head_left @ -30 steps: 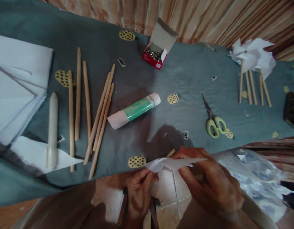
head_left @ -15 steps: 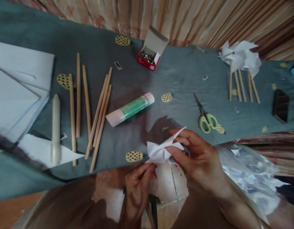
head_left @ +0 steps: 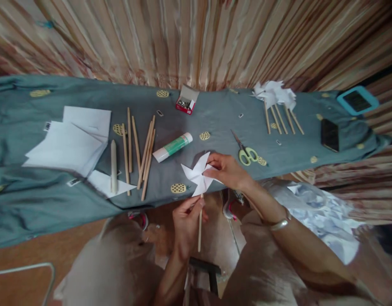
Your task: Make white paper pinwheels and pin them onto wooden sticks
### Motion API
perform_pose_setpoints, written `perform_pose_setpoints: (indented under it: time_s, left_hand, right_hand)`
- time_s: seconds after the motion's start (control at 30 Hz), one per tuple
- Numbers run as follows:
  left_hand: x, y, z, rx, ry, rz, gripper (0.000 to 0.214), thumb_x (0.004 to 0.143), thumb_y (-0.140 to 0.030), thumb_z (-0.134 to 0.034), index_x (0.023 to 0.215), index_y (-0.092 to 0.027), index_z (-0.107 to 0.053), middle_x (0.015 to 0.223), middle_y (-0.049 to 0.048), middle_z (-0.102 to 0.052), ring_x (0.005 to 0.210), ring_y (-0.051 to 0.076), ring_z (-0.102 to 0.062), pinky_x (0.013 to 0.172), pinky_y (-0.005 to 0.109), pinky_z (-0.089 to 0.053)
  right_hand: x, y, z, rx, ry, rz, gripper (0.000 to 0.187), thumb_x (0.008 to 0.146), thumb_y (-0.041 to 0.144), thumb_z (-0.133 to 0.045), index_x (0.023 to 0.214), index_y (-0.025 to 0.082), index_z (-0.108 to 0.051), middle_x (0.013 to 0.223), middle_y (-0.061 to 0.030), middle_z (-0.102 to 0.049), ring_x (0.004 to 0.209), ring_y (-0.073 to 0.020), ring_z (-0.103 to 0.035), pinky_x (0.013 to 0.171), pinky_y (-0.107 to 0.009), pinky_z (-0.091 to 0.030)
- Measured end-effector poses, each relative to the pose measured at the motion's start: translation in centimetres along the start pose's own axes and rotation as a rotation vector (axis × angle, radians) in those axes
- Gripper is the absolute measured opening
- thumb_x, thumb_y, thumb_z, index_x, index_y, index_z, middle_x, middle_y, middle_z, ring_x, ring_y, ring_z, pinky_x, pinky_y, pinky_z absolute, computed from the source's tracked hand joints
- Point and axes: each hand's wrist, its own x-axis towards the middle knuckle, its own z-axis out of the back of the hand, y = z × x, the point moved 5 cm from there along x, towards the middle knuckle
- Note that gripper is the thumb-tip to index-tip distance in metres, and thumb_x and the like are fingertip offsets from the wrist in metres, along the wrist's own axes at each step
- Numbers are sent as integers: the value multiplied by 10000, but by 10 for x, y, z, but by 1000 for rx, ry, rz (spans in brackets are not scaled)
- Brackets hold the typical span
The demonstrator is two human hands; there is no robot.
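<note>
A white paper pinwheel on a wooden stick is held at the front edge of the table. My left hand is closed round the stick just below the paper blades. With thumb and fingers, my right hand pinches the pinwheel's right side near its centre. Behind it lies a glue stick with a green label. Green-handled scissors rest to the right of my right hand. A small red box of metal pins stands open at the back.
Several wooden sticks, a pale pointed tool and white paper sheets lie on the left. Finished paper pinwheels, a phone and a blue-framed device are on the right. A bag of paper scraps sits below the table's edge.
My view has pulled back and shows more of the table. The pinwheel has turned to face me, and its stick now shows below my left hand. Both hands keep their hold.
</note>
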Motion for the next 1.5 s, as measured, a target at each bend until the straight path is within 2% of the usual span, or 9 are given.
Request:
perform_pose_setpoints:
  time_s: [0.07, 0.17, 0.27, 0.57, 0.73, 1.07, 1.3, 1.5]
  left_hand:
    - [0, 0, -1, -53, 0, 1, 320, 563, -361, -806, 775, -126, -757, 552, -9, -637, 366, 63, -478, 387, 194, -381]
    - [0, -3, -3, -97, 24, 3, 354, 534, -380, -825, 769, -125, -752, 608, 3, -664, 368, 60, -495, 377, 192, -384]
    - [-1, -5, -4, -115, 29, 29, 392, 480, -382, -849, 752, -120, -743, 594, 4, -661, 360, 60, -496, 374, 191, -385]
    - [-4, -14, -4, -129, 47, -10, 400, 447, -373, -851, 729, -116, -732, 584, -6, -649, 365, 48, -485, 379, 186, -365]
    - [-3, -14, -4, -121, 53, -22, 409, 444, -381, -849, 731, -112, -735, 573, -10, -637, 367, 39, -459, 381, 191, -350]
    - [-3, -13, -5, -152, 70, -17, 426, 448, -387, -867, 746, -111, -736, 603, -6, -645, 395, 45, -486, 398, 192, -368]
    - [-7, -9, -4, -142, 61, 1, 486, 455, -441, -868, 784, -113, -726, 639, -1, -666, 375, 50, -509, 388, 190, -396]
    - [-16, -7, 2, -106, 62, 30, 480, 444, -417, -878, 773, -107, -718, 624, 11, -679, 385, 64, -533, 413, 197, -434]
  right_hand:
    - [5, 3, -1, -30, 46, -30, 181, 629, 82, -663, 778, 175, -619, 714, 10, -724, 682, -155, -672, 618, -239, -488]
    - [11, 7, 2, -208, 3, -56, 184, 607, 81, -701, 729, 173, -599, 676, 16, -705, 645, -151, -653, 614, -243, -489]
    - [16, 13, 1, -408, 35, -46, 160, 641, 97, -724, 748, 163, -626, 762, -4, -727, 713, -143, -664, 662, -230, -499]
    - [29, 27, 7, -613, 51, -71, 261, 562, 127, -817, 804, 139, -719, 800, -20, -730, 718, -149, -632, 628, -212, -444]
    - [35, 24, 7, -645, 64, -74, 269, 562, 157, -823, 817, 147, -737, 781, -9, -728, 690, -146, -630, 604, -211, -441]
    - [38, 27, 6, -678, 48, -81, 250, 512, 166, -856, 727, 163, -730, 750, -31, -719, 685, -178, -631, 615, -248, -456]
    - [33, 22, 6, -633, 28, -65, 257, 564, 173, -831, 802, 160, -735, 760, -7, -719, 677, -143, -621, 599, -213, -447]
    - [27, 21, 5, -595, -14, -78, 267, 561, 167, -826, 808, 156, -726, 786, -25, -725, 708, -157, -634, 613, -219, -454]
